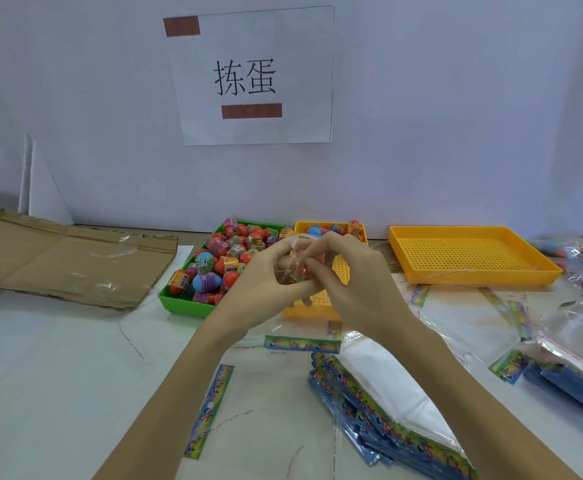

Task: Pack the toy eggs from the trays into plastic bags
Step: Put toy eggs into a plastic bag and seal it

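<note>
Main risk first: you work the clear plastic bag [295,261] in mid-air, right above the gap between the green tray [179,299] and the small yellow tray [309,311]. If the bag mouth slips from your pinch, the toy egg [297,276] inside probably drops and rolls, likely back into a tray, and you lose track of what is packed. The film is thin and slick, so a loose grip is the likely cause. Second risk: your forearms hang over the stack of header-card bags [369,403]; a low elbow could fan that stack across the table [58,375].

Your left hand [265,282] is curled, fingers half closed, cupping the bag from below and from the left. Your right hand [348,271] is closed to a narrow pinch, thumb and fingertips on the bag's upper edge. Both hands touch the same bag and each other at the fingertips. Whether the bag is being opened or sealed, I cannot tell; the film is too clear and the fingers cover it.

Eggs: one at least looks to be inside the held bag, partly hidden. The green tray is full of toy eggs [226,258]. The small yellow tray holds a few at its far end. The large yellow tray [470,258] on the right shows none. Filled bags [581,251] seem to sit at the far right edge, blurred.
</note>
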Motion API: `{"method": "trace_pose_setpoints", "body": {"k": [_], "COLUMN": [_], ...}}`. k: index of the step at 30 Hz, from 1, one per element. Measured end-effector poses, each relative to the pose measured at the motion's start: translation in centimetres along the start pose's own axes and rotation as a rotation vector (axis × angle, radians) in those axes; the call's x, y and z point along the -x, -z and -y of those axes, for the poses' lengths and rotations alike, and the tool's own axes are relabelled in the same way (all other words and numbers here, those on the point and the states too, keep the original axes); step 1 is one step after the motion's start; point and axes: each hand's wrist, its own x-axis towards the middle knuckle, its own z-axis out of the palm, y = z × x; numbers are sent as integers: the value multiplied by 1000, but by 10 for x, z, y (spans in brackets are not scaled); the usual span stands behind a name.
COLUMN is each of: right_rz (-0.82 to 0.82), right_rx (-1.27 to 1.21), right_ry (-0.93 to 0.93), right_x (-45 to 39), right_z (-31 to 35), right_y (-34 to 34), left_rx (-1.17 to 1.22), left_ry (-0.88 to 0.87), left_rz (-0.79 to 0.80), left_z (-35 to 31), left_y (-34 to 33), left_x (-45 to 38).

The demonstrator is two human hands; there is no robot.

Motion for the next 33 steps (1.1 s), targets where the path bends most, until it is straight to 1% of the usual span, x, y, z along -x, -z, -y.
{"method": "trace_pose_setpoints", "body": {"k": [3,5,6,7,8,10,14,16,17,19,22,23,24,27,29,30,31,33], "right_rz": [45,-19,-70,-113,-142,-159,-34,12,16,-23,-122,-140,-152,-229,-283,-286,-265,-151], "right_rx": [-27,-33,-32,-32,-35,-52,-101,-118,-121,-126,-121,-131,-151,-228,-185,-132,-61,107], "right_ry": [-6,-23,-33,-46,-56,-55,-73,-89,-98,-110,-105,-97,-88,-132,-179,-197,-212,-228], "right_x": [0,-1,-1,-2,-2,-2,-1,0,0,0,-2,-3,-4,-7,-8,-7,-6,-1], "right_z": [-2,-6,-7,-9,-9,-11,-11,-12,-12,-12,-12,-12,-12,-18,-29,-36,-43,-59], "right_y": [0,0,0,1,1,1,-2,-5,-5,-6,-3,-1,0,3,5,6,7,6], "left_rx": [72,238,325,373,367,283,116,77,95,147,89,66,51,119,156,149,142,120], "left_ry": [37,86,113,130,133,117,52,36,47,125,211,211,207,195,188,182,171,141], "left_rz": [85,159,165,143,98,2,-158,-190,-183,-110,136,179,169,0,-128,-202,-270,-362], "left_z": [1,2,2,3,3,4,9,7,4,0,-3,0,2,6,7,8,10,11], "left_y": [5,7,7,7,5,0,-4,-8,-10,-9,0,2,3,5,6,8,9,11], "left_x": [0,-1,-1,-2,-2,-2,-1,-1,-1,0,3,3,3,-1,-2,-3,-3,-3]}}
